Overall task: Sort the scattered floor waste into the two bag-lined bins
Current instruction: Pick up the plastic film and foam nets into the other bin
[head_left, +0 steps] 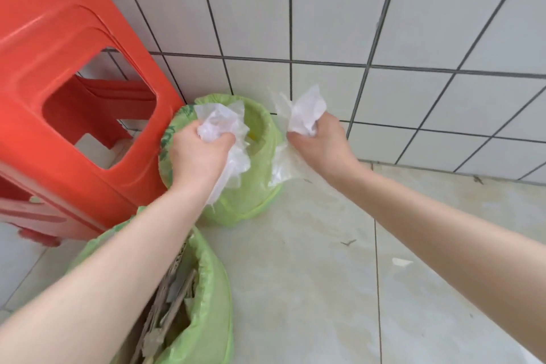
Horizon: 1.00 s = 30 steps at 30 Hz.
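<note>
Tiled corner: both hands (201, 154) (322, 142) clench plastic wrap (221, 124) at far bin's rim (266, 118)

Green bin bags (251, 201), white crumpled plastic (221, 124), red stool (59, 68), white dark-grouted tiles (413, 38).

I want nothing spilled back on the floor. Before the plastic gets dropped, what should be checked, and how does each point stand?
1. Left hand grip on crumpled plastic: ok.
2. Left hand over far bin opening: ok.
3. Right hand grip on plastic wad: ok.
4. Right hand over the far bin: not ok, beside its rim.
5. Room left in far bin: cannot tell.
6. Near bin holds cardboard, not plastic: ok.
</note>
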Tool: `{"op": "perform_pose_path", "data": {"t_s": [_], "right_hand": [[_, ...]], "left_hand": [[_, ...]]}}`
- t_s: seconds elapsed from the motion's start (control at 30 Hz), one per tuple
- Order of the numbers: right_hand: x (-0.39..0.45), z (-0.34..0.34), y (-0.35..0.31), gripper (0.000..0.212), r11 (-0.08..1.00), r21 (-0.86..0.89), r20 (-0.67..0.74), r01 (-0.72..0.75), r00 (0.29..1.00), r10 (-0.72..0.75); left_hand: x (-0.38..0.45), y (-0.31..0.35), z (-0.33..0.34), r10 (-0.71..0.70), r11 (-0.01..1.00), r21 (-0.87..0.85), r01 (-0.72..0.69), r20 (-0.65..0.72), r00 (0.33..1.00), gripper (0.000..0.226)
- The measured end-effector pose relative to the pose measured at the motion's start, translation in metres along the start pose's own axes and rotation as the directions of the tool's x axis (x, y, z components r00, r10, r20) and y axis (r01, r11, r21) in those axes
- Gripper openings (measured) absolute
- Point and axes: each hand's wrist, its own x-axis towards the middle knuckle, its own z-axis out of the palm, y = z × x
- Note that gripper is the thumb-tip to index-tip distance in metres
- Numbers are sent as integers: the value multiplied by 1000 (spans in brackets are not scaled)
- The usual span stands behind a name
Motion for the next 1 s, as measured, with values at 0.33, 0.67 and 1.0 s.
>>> {"op": "perform_pose_path", "data": {"t_s": [0.33, 0.67, 1.0], "right_hand": [[83, 79, -34, 12, 933, 353, 14, -67, 998, 67], [135, 155, -12, 26, 941, -278, 271, 193, 955, -116], [146, 182, 29, 32, 446, -823, 534, 352, 747, 396]], "left_hand": [[113, -15, 15, -58, 998, -9, 57, -284, 957, 46], [138, -77, 31, -15, 712, 678, -183, 274, 961, 25], [135, -84, 37, -300, 721, 685, -105, 445, 844, 17]]}}
